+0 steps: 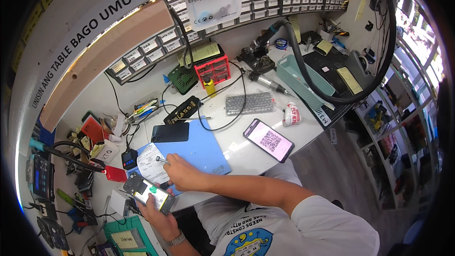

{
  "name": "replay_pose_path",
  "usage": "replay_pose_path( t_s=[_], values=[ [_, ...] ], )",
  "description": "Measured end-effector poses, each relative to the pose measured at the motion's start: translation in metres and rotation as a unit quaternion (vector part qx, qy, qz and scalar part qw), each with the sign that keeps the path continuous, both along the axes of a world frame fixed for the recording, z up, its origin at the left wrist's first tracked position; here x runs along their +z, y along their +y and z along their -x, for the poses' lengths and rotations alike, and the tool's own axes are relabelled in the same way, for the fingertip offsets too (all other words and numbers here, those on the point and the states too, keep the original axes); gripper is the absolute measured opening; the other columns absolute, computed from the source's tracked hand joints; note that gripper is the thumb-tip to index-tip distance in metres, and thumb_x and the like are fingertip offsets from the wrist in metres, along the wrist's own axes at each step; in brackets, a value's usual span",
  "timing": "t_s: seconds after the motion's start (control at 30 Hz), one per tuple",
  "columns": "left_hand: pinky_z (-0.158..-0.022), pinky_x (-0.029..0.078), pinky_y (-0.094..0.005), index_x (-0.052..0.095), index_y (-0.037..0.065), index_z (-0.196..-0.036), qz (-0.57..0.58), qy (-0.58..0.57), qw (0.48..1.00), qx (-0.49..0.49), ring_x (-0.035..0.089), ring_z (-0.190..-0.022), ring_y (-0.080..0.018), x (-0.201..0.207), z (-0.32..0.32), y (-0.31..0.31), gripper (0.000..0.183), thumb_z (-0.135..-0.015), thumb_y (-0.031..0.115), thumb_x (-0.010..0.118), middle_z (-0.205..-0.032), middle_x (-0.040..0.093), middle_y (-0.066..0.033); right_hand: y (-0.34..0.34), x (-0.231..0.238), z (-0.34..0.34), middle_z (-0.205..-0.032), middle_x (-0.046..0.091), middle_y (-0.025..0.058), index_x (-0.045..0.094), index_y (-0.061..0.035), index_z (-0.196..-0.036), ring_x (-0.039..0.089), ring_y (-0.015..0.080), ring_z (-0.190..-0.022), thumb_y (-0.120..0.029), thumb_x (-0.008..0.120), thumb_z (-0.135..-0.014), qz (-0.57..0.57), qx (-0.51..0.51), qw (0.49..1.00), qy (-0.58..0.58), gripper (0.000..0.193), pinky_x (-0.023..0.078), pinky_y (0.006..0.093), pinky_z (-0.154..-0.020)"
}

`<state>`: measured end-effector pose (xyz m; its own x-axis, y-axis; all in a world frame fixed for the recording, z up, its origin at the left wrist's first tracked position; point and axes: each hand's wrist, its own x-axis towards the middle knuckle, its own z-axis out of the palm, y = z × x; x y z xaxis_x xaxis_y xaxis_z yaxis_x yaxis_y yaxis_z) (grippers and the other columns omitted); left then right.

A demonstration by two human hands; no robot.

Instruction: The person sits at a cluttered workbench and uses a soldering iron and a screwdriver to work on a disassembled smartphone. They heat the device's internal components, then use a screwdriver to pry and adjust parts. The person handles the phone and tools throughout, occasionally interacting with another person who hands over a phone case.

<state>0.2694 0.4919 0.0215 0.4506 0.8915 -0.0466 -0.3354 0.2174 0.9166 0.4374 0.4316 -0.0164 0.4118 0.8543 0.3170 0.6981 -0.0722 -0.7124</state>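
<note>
My left hand grips an opened phone, its back off and its inner parts showing, above the near left edge of the blue work mat. Just over it, my right hand is closed on a slim metal-coloured screwdriver. The tip of that tool cannot be made out. On the mat lies a dark phone back cover. A printed paper sheet lies partly under my hands and the phone.
A lit phone with a square code lies at the right. Behind are a clear-topped grey keyboard-like pad, a red drawer box, a yellow bottle and a teal tray. A black hose arches over the right side.
</note>
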Motion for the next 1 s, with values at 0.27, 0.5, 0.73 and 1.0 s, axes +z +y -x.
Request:
replay_pose_path(
  t_s=[0.27,0.5,0.73,1.0],
  values=[
    [-0.073,0.068,-0.0475,0.036,0.007,-0.161,0.010,-0.006,0.999,-0.040,0.077,-0.097,-0.0363,0.012,-0.011,-0.012,0.056,-0.108,0.012,0.054,-0.129,0.068,-0.0264,-0.083,0.030,-0.019,-0.112,0.059,0.0239,0.057,0.0046,-0.128,0.058,0.0410,-0.105,0.003,0.065,-0.096,-0.084,-0.141,0.986,0.028,0.033,0.050,0.0506,-0.095],
    [-0.078,0.071,-0.0526,0.039,0.005,-0.156,0.007,-0.043,0.995,-0.091,0.075,-0.109,-0.0338,0.015,-0.038,-0.005,0.050,-0.109,0.007,0.054,-0.131,0.066,-0.0250,-0.248,0.055,-0.074,-0.121,0.056,0.0265,0.054,0.0111,-0.118,0.052,0.0422,-0.115,-0.022,0.090,-0.084,0.149,-0.325,0.925,-0.125,0.060,0.047,0.0496,-0.102],
    [-0.069,0.071,-0.0462,0.043,0.007,-0.146,-0.020,-0.079,0.988,-0.132,0.079,-0.085,-0.0375,0.003,-0.120,0.008,0.039,-0.109,0.011,0.054,-0.122,0.072,-0.0235,-0.265,0.059,-0.078,-0.123,0.058,0.0321,0.053,0.0147,-0.122,0.058,0.0459,-0.118,-0.032,0.092,-0.078,0.288,-0.347,0.892,-0.044,0.075,0.051,0.0498,-0.104],
    [-0.068,0.071,-0.0459,0.043,0.007,-0.147,0.000,-0.098,0.974,-0.205,0.080,-0.083,-0.0368,-0.018,-0.141,-0.007,0.036,-0.113,0.020,0.047,-0.120,0.072,-0.0243,-0.254,0.071,-0.070,-0.101,0.064,0.0275,0.054,0.0085,-0.105,0.064,0.0441,-0.096,-0.038,0.090,-0.071,0.165,-0.396,0.903,-0.007,0.068,0.055,0.0513,-0.087]
  ],
)
